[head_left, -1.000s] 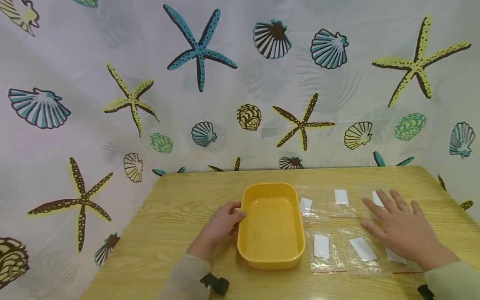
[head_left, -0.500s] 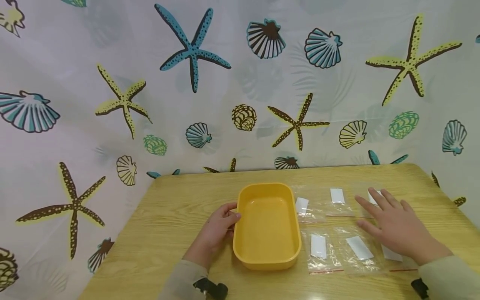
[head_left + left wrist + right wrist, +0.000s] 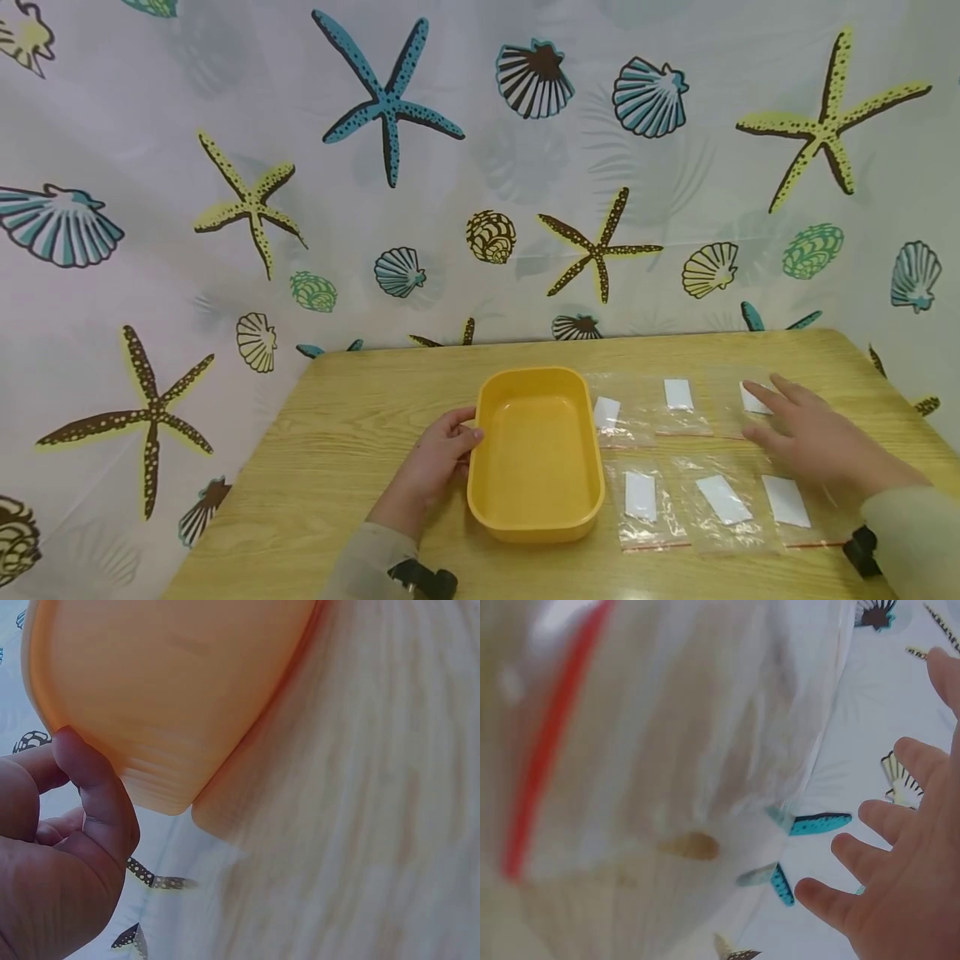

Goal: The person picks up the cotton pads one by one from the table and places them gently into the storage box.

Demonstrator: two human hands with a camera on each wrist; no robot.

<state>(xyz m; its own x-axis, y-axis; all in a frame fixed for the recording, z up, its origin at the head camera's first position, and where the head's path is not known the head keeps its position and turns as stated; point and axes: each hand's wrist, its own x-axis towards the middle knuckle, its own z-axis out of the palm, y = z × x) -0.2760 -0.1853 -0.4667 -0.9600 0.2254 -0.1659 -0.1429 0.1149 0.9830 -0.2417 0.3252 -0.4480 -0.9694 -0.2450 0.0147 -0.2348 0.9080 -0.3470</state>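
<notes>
A yellow plastic tub [image 3: 536,467], bare inside, stands on the wooden table. My left hand [image 3: 433,458] pinches its left rim; in the left wrist view the thumb and fingers [image 3: 94,787] curl onto the edge. To the right of the tub lie several clear zip bags in two rows, each with a white card, such as the front middle card [image 3: 723,498]. Over the right end of these rows hovers my right hand [image 3: 813,429], slightly blurred, its fingers spread and holding nothing. It partly covers the back right card [image 3: 755,398]. A bag's red seal strip [image 3: 555,742] shows in the right wrist view.
A white curtain [image 3: 450,192] printed with starfish and shells hangs behind and beside the table [image 3: 345,433]. Each wrist carries a black strap, one by the left sleeve [image 3: 423,577].
My right hand has shifted slightly right and turned, uncovering more of the front right card. My left hand stays on the tub's rim. The head view has swung a little.
</notes>
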